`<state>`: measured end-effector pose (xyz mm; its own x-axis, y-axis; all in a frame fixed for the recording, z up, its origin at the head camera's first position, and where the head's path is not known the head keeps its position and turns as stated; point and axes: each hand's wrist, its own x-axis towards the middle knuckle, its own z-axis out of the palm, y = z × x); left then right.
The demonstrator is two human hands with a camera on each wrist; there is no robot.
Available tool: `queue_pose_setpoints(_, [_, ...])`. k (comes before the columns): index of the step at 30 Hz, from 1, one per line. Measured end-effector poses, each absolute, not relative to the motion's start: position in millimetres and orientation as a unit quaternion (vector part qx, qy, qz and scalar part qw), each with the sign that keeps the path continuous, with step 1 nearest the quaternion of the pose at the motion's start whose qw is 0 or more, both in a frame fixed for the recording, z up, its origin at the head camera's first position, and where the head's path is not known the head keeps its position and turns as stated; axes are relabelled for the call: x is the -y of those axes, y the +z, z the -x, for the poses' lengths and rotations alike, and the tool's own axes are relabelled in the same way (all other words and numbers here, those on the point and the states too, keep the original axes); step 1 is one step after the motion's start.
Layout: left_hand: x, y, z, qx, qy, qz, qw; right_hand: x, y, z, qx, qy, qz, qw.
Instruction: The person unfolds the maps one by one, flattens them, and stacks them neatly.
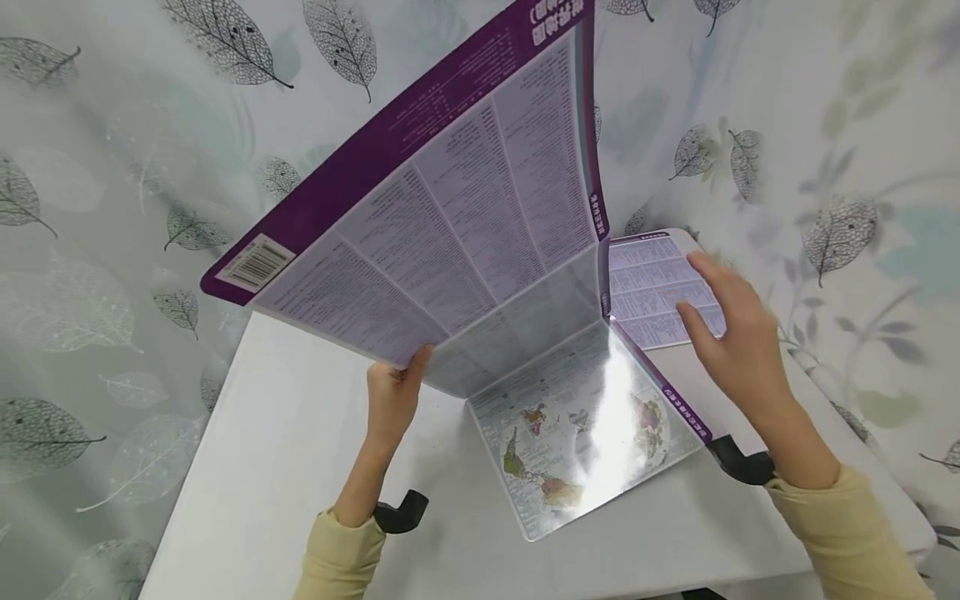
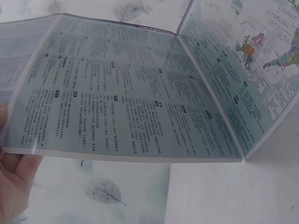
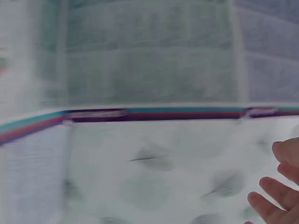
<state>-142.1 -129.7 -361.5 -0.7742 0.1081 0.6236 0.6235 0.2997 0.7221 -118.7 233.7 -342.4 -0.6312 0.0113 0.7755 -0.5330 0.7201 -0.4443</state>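
Observation:
A large folding laminated world map (image 1: 450, 208) stands partly opened, with a purple border, a barcode and columns of small text on its raised panel. My left hand (image 1: 393, 396) pinches the near edge of the map by a fold, thumb on the outer face. One map section (image 1: 510, 483) slopes toward me, glare across its coloured continents. To the right, my right hand (image 1: 738, 342) is held in the air with thumb and fingers apart, holding nothing. In the right wrist view its fingers (image 3: 275, 196) show beside the map's striped edge (image 3: 187, 113).
A white table (image 1: 300, 433) lies under the map. Behind the right hand, a flat text panel (image 1: 652, 287) rests on the table. A leaf-patterned curtain or wall covering (image 1: 97, 292) surrounds the table at the back and sides.

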Motion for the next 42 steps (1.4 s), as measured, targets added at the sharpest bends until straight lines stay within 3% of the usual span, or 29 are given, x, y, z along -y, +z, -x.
queue_pose_setpoints(8, [141, -363, 144, 0.761, -0.583, 0.182, 0.221, -278, -440, 123, 0.91, 0.361, -0.008, 0.203])
queue_pose_setpoints(12, [149, -366, 147, 0.742, -0.617, 0.159, 0.207, -283, -467, 116, 0.885, 0.453, 0.055, 0.091])
queue_pose_setpoints(15, [157, -369, 148, 0.724, -0.643, 0.142, 0.204, -274, -480, 113, 0.823, 0.561, 0.079, 0.044])
queue_pose_setpoints(20, [172, -383, 157, 0.707, -0.664, 0.127, 0.21, -250, -497, 110, 0.739, 0.67, 0.036, 0.067])
queue_pose_setpoints(25, [184, -394, 165, 0.714, -0.667, 0.104, 0.185, -225, -500, 112, 0.747, 0.655, -0.031, 0.109])
queue_pose_setpoints(33, [201, -399, 168, 0.684, -0.704, 0.076, 0.176, -184, -497, 128, 0.813, 0.579, -0.039, 0.053])
queue_pose_setpoints(42, [225, -413, 168, 0.713, -0.679, 0.016, 0.176, -170, -496, 138, 0.849, 0.522, -0.025, 0.083])
